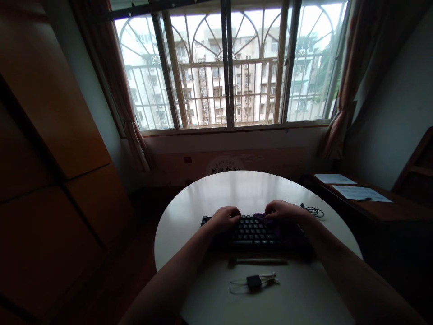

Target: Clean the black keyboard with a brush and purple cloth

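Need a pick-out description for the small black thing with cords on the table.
Start at the round white table under the window and find the black keyboard on it. On the viewer's side of the keyboard, past a thin stick lying along its front edge, sits a small black block. Pale cords loop off both its sides, unlike the dark cable coil at the table's far right.

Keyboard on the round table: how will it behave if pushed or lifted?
The keyboard looks like a flat, rigid slab, so it should lift stiff. Low and wide, it is unlikely to tip or roll. The table is glossy, so a push probably slides it.
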Demonstrator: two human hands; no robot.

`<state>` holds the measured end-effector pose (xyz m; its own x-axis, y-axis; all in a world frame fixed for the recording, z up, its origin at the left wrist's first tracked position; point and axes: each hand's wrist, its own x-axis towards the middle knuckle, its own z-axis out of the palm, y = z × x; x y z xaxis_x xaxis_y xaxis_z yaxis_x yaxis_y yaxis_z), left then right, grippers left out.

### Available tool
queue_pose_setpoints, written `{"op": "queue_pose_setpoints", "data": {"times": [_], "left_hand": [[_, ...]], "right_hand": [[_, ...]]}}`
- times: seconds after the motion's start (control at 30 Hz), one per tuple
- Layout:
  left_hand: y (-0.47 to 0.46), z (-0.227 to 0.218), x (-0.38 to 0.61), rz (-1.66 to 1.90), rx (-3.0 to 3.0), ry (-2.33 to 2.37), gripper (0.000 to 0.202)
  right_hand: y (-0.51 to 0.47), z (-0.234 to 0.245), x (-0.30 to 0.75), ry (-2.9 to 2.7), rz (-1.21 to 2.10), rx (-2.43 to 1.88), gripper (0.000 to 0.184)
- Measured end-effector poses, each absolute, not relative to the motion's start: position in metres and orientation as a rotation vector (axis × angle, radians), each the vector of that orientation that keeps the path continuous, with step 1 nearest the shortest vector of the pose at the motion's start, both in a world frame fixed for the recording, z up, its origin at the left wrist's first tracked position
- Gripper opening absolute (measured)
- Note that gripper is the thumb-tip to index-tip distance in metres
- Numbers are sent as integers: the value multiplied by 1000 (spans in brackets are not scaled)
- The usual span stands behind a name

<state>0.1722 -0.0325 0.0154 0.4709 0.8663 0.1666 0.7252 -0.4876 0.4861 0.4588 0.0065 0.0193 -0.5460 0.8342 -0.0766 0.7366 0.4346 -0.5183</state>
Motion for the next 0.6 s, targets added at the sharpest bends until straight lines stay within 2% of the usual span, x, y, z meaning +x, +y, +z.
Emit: {"op": "queue_pose_setpoints", "data": {"times": [0.27, 0.6], "left_hand": [[-32, 15, 173, 579, 2382, 1342, 25], [-33, 16, 172, 565, 2371, 1343, 25]], "right_hand": [[7, 16, 454, -2471, 739, -1388, 32], [3, 22, 453, -2506, 742, -1317, 26]]}}
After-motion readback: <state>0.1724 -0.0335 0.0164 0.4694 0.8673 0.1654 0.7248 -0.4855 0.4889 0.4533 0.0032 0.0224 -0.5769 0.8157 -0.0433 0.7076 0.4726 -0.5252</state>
